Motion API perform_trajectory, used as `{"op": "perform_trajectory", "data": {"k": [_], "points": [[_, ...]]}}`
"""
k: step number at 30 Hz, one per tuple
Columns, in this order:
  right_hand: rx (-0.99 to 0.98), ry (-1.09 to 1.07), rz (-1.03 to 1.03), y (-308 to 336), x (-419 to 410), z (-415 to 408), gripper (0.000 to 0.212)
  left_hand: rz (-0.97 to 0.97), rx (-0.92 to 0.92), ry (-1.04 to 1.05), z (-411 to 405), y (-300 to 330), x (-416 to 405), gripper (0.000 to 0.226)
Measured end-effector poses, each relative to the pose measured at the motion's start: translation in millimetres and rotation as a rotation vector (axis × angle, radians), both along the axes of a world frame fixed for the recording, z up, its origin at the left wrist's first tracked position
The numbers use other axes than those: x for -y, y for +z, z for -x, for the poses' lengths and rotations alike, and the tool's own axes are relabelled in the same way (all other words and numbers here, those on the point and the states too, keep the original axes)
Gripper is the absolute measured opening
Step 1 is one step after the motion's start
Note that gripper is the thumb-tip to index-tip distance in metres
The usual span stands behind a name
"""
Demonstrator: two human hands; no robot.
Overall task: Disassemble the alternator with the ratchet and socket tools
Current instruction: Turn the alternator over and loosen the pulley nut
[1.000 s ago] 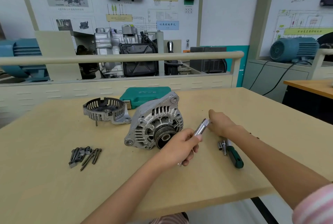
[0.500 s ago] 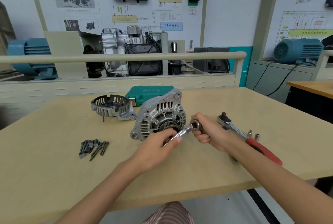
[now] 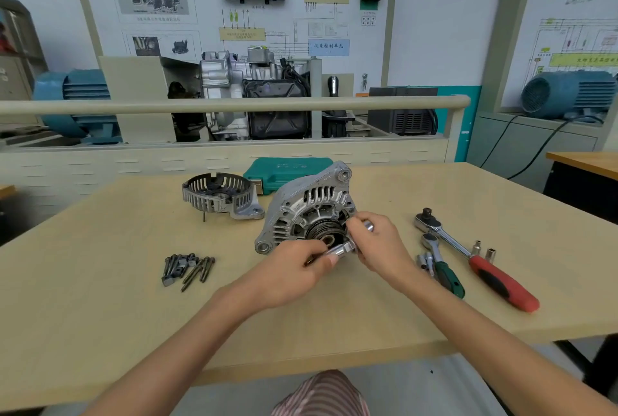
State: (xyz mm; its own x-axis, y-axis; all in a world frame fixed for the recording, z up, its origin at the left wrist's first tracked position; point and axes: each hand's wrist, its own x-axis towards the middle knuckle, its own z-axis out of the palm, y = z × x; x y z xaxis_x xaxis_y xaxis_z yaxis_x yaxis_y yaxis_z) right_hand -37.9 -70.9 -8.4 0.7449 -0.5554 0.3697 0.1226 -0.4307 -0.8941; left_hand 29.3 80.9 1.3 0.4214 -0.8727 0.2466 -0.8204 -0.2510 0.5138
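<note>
- Head view: a person sat at a light wooden table (image 3: 100, 315), both bare forearms reaching forward to the middle of it.
- The alternator (image 3: 306, 211) stood on the table, tilted, its pulley face turned toward the viewer.
- The left hand (image 3: 291, 277) pinched a slim chrome tool shaft (image 3: 337, 251) between thumb and fingers, just in front of the pulley (image 3: 322, 231).
- The right hand (image 3: 378, 245) had its fingers curled round a chrome socket (image 3: 368, 225), held against the pulley side of the alternator; whether shaft and socket were joined could not be told.
- A detached slotted end cover (image 3: 220, 196) lay left of the alternator, apart from it.
- A closed green tool case (image 3: 284, 171) lay behind, partly hidden by the alternator.
- A cluster of dark bolts (image 3: 187, 268) lay near the left forearm, well apart from the alternator.
- A red-handled ratchet (image 3: 475, 258) lay to the right of the hands; a smaller green-handled ratchet (image 3: 441, 268) lay just beside it, nearer the right wrist.
- Two small loose sockets (image 3: 483, 248) stood upright beyond the red handle; further small chrome pieces (image 3: 423, 260) lay against the green-handled ratchet.
</note>
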Motion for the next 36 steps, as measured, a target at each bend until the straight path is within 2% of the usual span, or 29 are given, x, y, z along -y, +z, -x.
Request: {"op": "perform_trajectory", "data": {"k": [5, 10, 14, 18, 22, 25, 27, 29, 31, 32, 36], "points": [[-0.01, -0.014, -0.03, -10, -2, -3, 0.043, -0.016, -0.02, 0.036, 3, -4, -1, 0.03], [0.004, -0.039, -0.064, -8, -1, -2, 0.034, 0.039, 0.142, 0.136, 14, -11, 2, 0.027], [0.013, -0.036, -0.083, -6, -2, 0, 0.026, 0.058, 0.01, 0.124, 15, -6, 3, 0.03], [0.056, -0.046, -0.107, -3, -2, 2, 0.033, 0.096, 0.118, 0.145, 21, -9, 4, 0.029], [0.072, -0.066, -0.04, -4, -10, 3, 0.041, 0.087, 0.025, 0.139, 18, -6, 9, 0.033], [0.047, -0.073, -0.029, -4, -11, 4, 0.04, 0.078, 0.02, 0.13, 17, -7, 9, 0.03], [-0.009, -0.057, -0.041, -4, -10, 7, 0.028, 0.073, -0.053, 0.113, 21, -11, 6, 0.03], [-0.042, -0.049, -0.153, -8, -11, 13, 0.019, 0.092, -0.269, 0.116, 26, -15, 6, 0.029], [-0.006, 0.0, -0.365, -16, -17, 21, 0.027, 0.135, -0.534, 0.129, 33, -16, 8, 0.024], [0.001, 0.044, -0.444, -20, -20, 24, 0.031, 0.149, -0.601, 0.132, 37, -18, 10, 0.021], [-0.147, 0.126, -0.515, -27, -26, 32, 0.037, 0.152, -0.627, 0.134, 51, -26, 15, 0.014]]}}
